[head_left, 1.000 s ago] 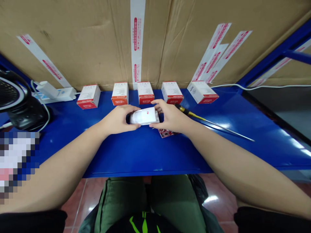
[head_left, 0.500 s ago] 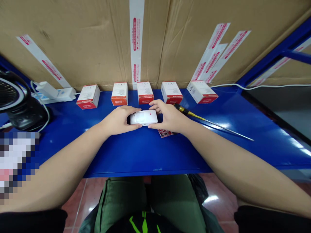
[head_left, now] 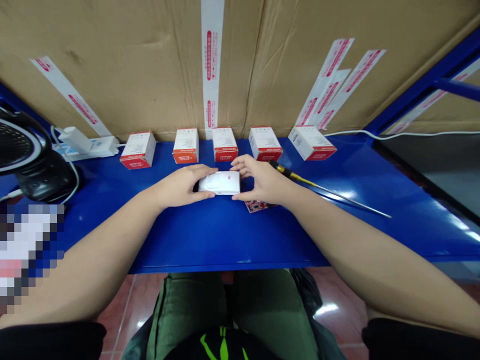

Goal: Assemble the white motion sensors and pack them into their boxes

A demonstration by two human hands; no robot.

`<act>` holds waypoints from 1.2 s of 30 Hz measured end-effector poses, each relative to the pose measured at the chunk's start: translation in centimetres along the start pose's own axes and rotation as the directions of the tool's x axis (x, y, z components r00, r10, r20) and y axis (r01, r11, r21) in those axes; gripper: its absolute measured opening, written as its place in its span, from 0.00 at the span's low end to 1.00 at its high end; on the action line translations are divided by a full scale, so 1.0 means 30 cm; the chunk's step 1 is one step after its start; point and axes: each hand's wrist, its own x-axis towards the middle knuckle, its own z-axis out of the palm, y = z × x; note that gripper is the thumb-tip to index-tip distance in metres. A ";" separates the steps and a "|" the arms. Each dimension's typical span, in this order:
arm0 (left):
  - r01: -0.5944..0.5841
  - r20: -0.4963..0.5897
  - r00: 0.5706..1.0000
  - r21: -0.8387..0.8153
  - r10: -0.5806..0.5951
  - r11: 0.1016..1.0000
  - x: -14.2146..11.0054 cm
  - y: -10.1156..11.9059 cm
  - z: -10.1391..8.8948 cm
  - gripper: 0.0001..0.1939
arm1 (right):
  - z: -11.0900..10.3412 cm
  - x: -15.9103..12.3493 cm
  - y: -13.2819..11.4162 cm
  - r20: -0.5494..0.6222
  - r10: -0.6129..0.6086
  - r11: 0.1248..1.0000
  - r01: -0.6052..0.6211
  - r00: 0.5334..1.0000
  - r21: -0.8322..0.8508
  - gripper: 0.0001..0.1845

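Observation:
Both of my hands grip a small white plastic device (head_left: 221,183) with a red mark, held just above the blue table (head_left: 210,235). My left hand (head_left: 180,186) wraps its left end, fingers curled round it. My right hand (head_left: 262,181) pinches its right end with thumb below and fingers on top. Under my right hand lies a small red circuit board (head_left: 255,205), partly hidden by the palm.
A row of several white and red boxes (head_left: 224,143) stands along the back against a cardboard wall. A yellow-handled screwdriver (head_left: 326,189) lies to the right. A white power strip (head_left: 90,145) and a black fan (head_left: 26,160) sit at the left.
The white device has been turned in my hands, so its flat face is now more level and the red mark less visible. Both hands stayed in place.

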 end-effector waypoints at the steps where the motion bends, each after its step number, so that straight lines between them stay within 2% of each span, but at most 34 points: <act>1: -0.010 -0.001 1.000 -0.009 0.010 1.000 0.000 -0.002 -0.002 0.34 | 0.001 0.000 0.001 -0.001 0.007 1.000 -0.007 1.000 0.017 0.41; 3: -0.025 0.000 1.000 -0.019 0.025 1.000 0.000 -0.004 -0.005 0.34 | 0.003 -0.001 0.001 -0.001 0.004 0.999 -0.004 1.000 0.040 0.40; 8: -0.026 0.013 1.000 0.020 0.025 0.999 0.005 0.003 -0.002 0.33 | 0.002 -0.003 -0.016 -0.006 -0.077 0.996 0.078 0.997 0.038 0.27; 10: -0.024 0.006 1.000 0.032 0.024 0.999 0.007 0.003 0.004 0.33 | 0.004 -0.002 -0.020 -0.003 -0.078 0.996 0.078 0.997 0.042 0.25; 17: -0.004 -0.030 1.000 -0.044 0.003 0.999 0.013 -0.019 0.011 0.34 | 0.023 0.008 0.020 -0.040 0.053 0.980 -0.044 0.998 0.193 0.39; 24: -0.029 -0.061 0.998 -0.077 0.025 0.997 0.010 -0.023 0.010 0.33 | 0.023 0.006 0.008 -0.058 0.053 0.978 -0.040 0.997 0.207 0.42; 31: -0.023 -0.067 0.998 -0.065 0.018 0.998 0.019 0.000 0.022 0.32 | 0.021 0.004 0.002 -0.083 -0.099 0.981 0.111 0.992 0.160 0.22; 34: -0.015 -0.065 0.998 -0.019 0.013 1.000 0.020 0.020 0.012 0.35 | 0.014 0.005 0.012 -0.076 -0.167 0.984 0.172 0.983 0.055 0.18; 36: 0.033 -0.117 0.993 0.071 -0.025 0.997 0.009 0.020 -0.020 0.35 | 0.005 0.005 0.016 -0.053 -0.189 0.981 0.186 0.981 -0.050 0.16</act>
